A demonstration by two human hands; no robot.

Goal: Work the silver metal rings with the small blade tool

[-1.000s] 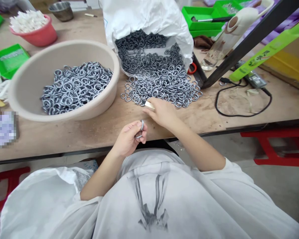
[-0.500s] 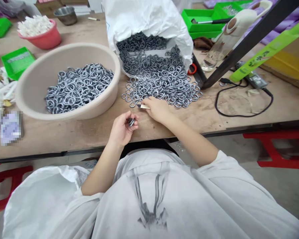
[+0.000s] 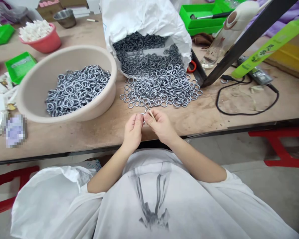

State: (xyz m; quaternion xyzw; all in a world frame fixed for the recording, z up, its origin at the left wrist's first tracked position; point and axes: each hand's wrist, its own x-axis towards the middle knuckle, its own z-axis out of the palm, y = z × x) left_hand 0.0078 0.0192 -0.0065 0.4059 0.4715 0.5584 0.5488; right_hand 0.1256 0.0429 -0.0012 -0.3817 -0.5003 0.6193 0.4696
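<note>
My left hand (image 3: pixel 133 132) and my right hand (image 3: pixel 162 126) meet fingertip to fingertip just above the front of the table. Pinched in my left fingers is a grey ring (image 3: pixel 143 115); any others in that palm are hidden. A small pale-handled tool (image 3: pixel 151 114) is gripped in my right hand, its working end mostly covered by fingers. Another ring shows at the right fingertips. Beyond my hands, loose grey rings (image 3: pixel 161 87) spill from a white sack (image 3: pixel 144 20). To the left stands a large beige basin (image 3: pixel 112 87) partly filled with similar rings.
A dark metal bar (image 3: pixel 241 49) slants up at the right, beside a clear bottle (image 3: pixel 210 54) and a black cable (image 3: pixel 216 105). Green trays (image 3: pixel 199 20) stand behind. A red bowl (image 3: pixel 48 42) with white pieces and a metal bowl (image 3: pixel 64 20) are at the back left.
My right hand has drawn back from the edge of the ring pile to my left hand. The left hand has turned and moved slightly right, its fingers now pinching a ring.
</note>
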